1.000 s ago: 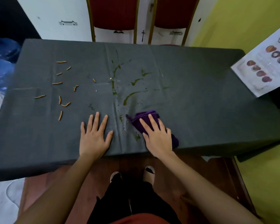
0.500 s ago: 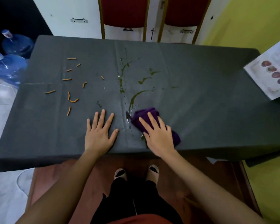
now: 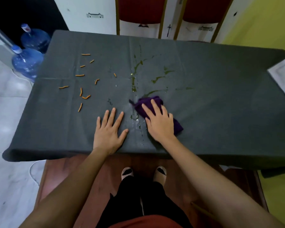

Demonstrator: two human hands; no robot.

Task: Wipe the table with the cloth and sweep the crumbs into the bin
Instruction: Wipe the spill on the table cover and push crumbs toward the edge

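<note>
The tabletop point(image 3: 220, 99) wears a dark grey cover point(image 3: 56, 139), creased in fold lines and hanging over the near edge. On its left half lie scattered orange stick-shaped crumbs point(image 3: 80, 75), well apart from the green streaks point(image 3: 156, 78) smeared across the middle, with small wet droplets point(image 3: 136, 124) nearer the front edge. A bunched purple cloth point(image 3: 143, 104) lies at the near end of the streaks under the flat right hand point(image 3: 160, 124), and the left hand point(image 3: 109, 132) rests just beside it, palm down, fingers spread on the cover.
</note>
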